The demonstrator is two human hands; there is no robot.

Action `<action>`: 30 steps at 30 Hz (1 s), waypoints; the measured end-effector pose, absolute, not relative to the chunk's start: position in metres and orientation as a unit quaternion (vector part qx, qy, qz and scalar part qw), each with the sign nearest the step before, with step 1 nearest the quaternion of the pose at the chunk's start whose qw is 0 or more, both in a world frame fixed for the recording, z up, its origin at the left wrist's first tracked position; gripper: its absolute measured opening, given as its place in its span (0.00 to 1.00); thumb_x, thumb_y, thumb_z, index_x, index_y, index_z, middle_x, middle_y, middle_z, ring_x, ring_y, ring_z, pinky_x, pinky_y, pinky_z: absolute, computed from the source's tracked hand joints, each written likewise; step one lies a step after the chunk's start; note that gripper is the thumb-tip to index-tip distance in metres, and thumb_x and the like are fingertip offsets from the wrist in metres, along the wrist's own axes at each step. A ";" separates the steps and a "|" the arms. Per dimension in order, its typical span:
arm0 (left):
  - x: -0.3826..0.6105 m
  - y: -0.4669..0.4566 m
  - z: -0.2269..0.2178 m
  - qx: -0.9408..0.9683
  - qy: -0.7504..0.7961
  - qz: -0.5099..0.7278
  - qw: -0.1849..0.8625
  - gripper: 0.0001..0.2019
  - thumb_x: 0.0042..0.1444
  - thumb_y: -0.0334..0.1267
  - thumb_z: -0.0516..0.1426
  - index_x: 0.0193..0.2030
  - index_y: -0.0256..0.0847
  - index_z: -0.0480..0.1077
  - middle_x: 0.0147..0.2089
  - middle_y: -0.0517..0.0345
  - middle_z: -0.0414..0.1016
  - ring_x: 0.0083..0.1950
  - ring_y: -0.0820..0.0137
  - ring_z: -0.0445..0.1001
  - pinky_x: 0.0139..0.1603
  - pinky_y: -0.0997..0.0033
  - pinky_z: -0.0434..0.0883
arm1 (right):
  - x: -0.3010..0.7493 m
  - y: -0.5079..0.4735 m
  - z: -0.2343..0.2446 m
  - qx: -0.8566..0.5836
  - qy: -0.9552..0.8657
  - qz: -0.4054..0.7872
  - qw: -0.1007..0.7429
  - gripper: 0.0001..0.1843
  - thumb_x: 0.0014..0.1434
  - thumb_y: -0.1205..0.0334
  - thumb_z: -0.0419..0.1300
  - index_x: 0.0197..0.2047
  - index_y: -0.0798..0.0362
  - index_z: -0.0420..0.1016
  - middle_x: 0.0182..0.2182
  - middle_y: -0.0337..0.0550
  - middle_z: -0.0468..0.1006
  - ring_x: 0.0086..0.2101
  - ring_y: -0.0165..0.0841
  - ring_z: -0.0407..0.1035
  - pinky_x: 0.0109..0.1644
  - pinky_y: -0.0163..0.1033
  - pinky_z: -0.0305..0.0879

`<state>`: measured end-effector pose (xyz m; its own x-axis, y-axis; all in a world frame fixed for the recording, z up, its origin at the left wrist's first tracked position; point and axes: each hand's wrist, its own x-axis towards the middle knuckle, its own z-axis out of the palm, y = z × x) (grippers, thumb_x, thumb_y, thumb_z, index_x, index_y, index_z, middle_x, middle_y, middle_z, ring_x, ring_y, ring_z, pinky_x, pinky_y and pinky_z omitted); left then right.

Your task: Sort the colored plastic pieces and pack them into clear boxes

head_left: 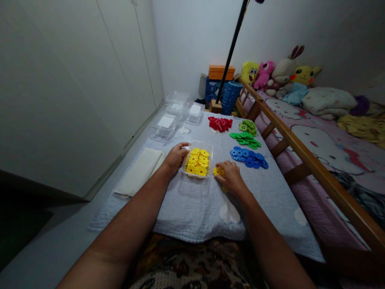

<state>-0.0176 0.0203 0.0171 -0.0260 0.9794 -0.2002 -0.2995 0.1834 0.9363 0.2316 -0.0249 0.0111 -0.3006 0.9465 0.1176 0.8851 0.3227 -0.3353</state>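
A transparent plastic box (209,154) stands on the cloth in front of me, with several yellow flower-shaped pieces (197,161) lying in it. My left hand (177,157) is closed on the box's left rim. Just right of the box, my right hand (231,176) has its fingers closed around yellow flower-shaped pieces (218,171) at table level. A bit of yellow also shows under that palm; how many pieces are there is hidden.
Piles of red (220,124), light green (248,127), green (245,140) and blue pieces (249,157) lie at the right. Several transparent containers (165,122) stand at the back left, near a folded cream cloth (138,171). A wooden bed rail (300,160) borders the table's right side.
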 end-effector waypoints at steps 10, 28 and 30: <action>-0.018 0.021 0.016 0.355 0.479 0.532 0.601 0.25 0.38 0.34 0.61 0.48 0.39 0.71 0.23 0.66 0.69 0.21 0.74 0.66 0.22 0.77 0.58 | 0.243 -0.007 0.031 -0.555 -0.730 0.234 0.323 0.11 0.58 0.63 0.58 0.41 0.51 0.80 0.38 0.45 0.83 0.39 0.38 0.75 0.47 0.43 0.67; -0.019 0.024 0.010 0.359 0.461 0.537 0.608 0.25 0.38 0.33 0.60 0.48 0.39 0.70 0.22 0.67 0.68 0.20 0.75 0.64 0.23 0.76 0.58 | 0.151 0.035 0.063 -0.516 -0.805 0.158 0.245 0.06 0.58 0.68 0.61 0.36 0.51 0.79 0.39 0.44 0.80 0.43 0.38 0.70 0.53 0.44 0.61; -0.019 0.024 0.010 0.358 0.459 0.538 0.609 0.25 0.38 0.33 0.60 0.48 0.39 0.70 0.23 0.66 0.68 0.21 0.74 0.66 0.23 0.76 0.58 | 0.146 0.039 0.062 -0.529 -0.803 0.163 0.220 0.06 0.59 0.68 0.61 0.36 0.50 0.79 0.38 0.43 0.82 0.42 0.38 0.71 0.51 0.43 0.60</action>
